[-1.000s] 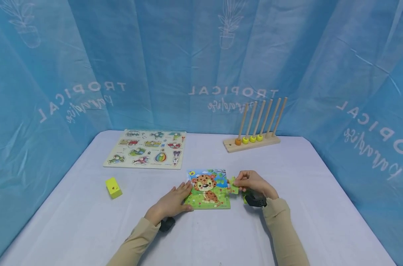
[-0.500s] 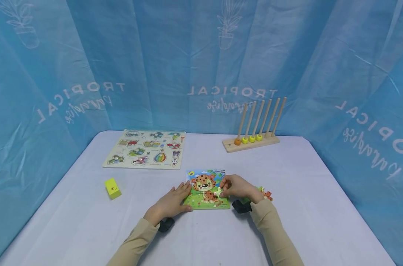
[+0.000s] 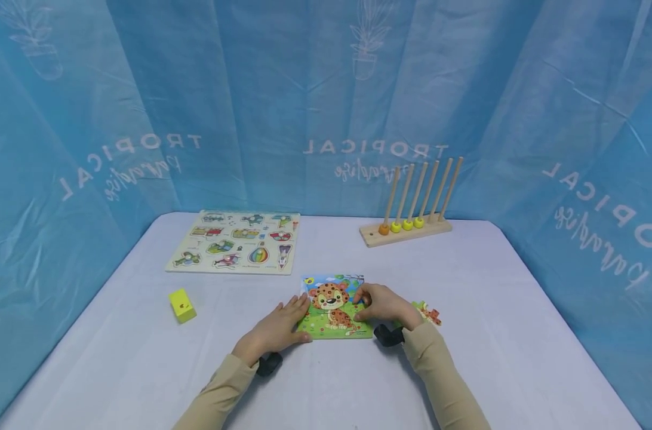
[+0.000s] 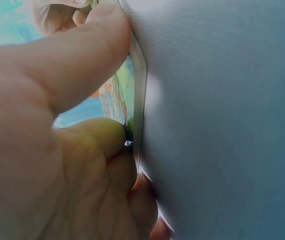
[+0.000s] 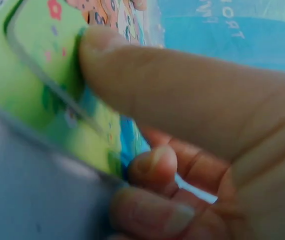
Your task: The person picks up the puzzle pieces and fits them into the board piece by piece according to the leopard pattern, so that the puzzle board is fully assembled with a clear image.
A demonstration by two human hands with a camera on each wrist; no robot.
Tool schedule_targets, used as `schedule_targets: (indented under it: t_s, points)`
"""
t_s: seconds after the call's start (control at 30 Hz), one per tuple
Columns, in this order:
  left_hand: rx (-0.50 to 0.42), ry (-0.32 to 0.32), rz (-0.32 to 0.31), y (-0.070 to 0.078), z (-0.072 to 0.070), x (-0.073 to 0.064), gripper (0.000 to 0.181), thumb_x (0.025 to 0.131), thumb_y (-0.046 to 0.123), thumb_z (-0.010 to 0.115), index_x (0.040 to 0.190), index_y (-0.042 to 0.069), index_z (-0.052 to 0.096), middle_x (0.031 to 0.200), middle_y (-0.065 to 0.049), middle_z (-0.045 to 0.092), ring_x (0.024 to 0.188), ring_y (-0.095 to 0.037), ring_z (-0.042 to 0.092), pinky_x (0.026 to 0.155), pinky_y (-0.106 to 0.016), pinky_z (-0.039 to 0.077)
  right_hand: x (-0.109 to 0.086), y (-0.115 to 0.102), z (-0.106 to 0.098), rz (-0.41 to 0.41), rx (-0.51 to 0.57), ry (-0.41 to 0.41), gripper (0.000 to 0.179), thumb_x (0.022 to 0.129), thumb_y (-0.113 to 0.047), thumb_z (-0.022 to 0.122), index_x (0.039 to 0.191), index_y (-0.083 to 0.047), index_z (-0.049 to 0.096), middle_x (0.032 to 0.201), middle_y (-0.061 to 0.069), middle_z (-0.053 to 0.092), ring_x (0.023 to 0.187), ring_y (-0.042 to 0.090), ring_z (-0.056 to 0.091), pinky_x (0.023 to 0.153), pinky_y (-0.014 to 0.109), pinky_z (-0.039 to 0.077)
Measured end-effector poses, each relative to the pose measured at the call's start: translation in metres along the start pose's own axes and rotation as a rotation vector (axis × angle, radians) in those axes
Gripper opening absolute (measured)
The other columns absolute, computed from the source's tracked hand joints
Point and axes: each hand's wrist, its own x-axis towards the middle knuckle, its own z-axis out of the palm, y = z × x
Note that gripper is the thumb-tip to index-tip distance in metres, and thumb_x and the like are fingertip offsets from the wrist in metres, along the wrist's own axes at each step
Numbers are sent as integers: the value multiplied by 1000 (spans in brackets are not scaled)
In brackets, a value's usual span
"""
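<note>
A square jigsaw puzzle point(image 3: 326, 329) with a spotted leopard cub on green grass lies mid-table. My left hand point(image 3: 276, 325) rests along its left side, fingers extended and thumb by the near corner. In the left wrist view the thumb point(image 4: 97, 45) lies against the board's edge. At the right side of the puzzle, my right hand point(image 3: 381, 303) has thumb and forefinger on a green puzzle piece point(image 5: 47, 55), which appears to lie in the picture. The other right fingers point(image 5: 152, 210) are curled close to the board's edge.
Several loose puzzle pieces point(image 3: 430, 313) lie just beyond the right wrist. A yellow block point(image 3: 183, 306) stands at the left. Behind are a vehicle peg board point(image 3: 231, 242) and a wooden bead stand point(image 3: 406, 234) with upright rods. A blue curtain point(image 3: 283, 107) surrounds the table.
My right hand has carried the green piece leftward from beside the puzzle onto its right part, where the piece has come down. Loose pieces behind the wrist came into view. The left hand stays put.
</note>
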Motion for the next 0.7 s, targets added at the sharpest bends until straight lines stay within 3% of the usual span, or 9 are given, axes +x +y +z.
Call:
schedule_targets:
  t_s: [0.2,0.3,0.47,0.53,0.7]
  points:
    - [-8,1,2,-1,0,-1,78,92,35,64,151,-2,28,161,-17,21,149,-36,18,122,-55,17,-7,18,-21,-74,62,46,25,89,-15,69,110,-3,61,87,5,53,74,16,47,62,27,42]
    - [2,-2,1,0,2,-1,78,92,35,64,151,-1,28,161,-16,21,149,-35,18,122,-54,17,-24,25,-36,-50,65,96,26,92,-14,65,114,0,61,91,7,56,78,19,51,66,30,47]
    - [14,6,2,-2,1,1,78,92,36,64,151,-1,28,160,-16,22,149,-35,20,122,-54,18,-51,40,-59,21,48,163,30,93,-12,63,121,-1,60,99,11,59,69,19,52,51,28,44]
    - [10,7,4,-2,0,1,78,92,36,64,151,-1,28,160,-17,22,149,-35,19,122,-54,18,-59,50,-62,44,47,175,35,91,-13,67,124,-3,59,105,13,61,64,17,48,47,25,40]
    - [-2,6,5,-1,0,-1,78,92,35,64,150,-2,28,160,-17,22,149,-36,19,121,-55,17,-75,67,-53,30,27,163,58,80,-15,79,133,-8,56,118,13,62,69,13,44,57,21,39]
